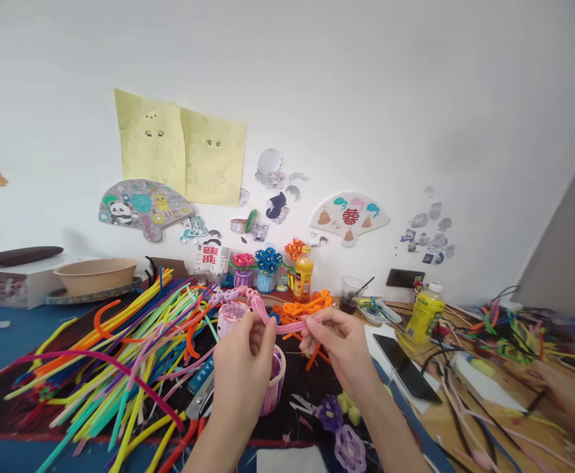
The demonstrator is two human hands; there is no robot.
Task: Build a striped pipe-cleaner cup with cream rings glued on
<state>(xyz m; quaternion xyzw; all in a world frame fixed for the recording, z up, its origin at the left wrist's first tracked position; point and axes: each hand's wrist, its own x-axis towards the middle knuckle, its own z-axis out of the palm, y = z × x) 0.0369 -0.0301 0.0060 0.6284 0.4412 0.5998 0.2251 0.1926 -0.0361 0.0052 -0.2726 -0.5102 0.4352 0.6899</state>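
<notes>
A pink pipe cleaner (290, 326) is stretched between my two hands, bent upward near its left end. My left hand (242, 368) pinches it on the left, and my right hand (339, 348) grips its right end with the fingertips. Behind my left fingers stands a small pink-and-purple cup (273, 387), partly covered; a similar cup (230, 316) sits farther back. Orange pipe cleaners (311, 303) lie beyond my hands. Below my right hand are pliers (305, 405), a dark purple flower (329, 412) and a lilac flower (350, 449).
Loose coloured pipe cleaners (134, 361) cover the left side. An orange drink bottle (303, 274) and flower pots (266, 279) line the wall. To the right are a phone (406, 368), a yellow bottle (425, 314) and another person's blurred hand (558, 384).
</notes>
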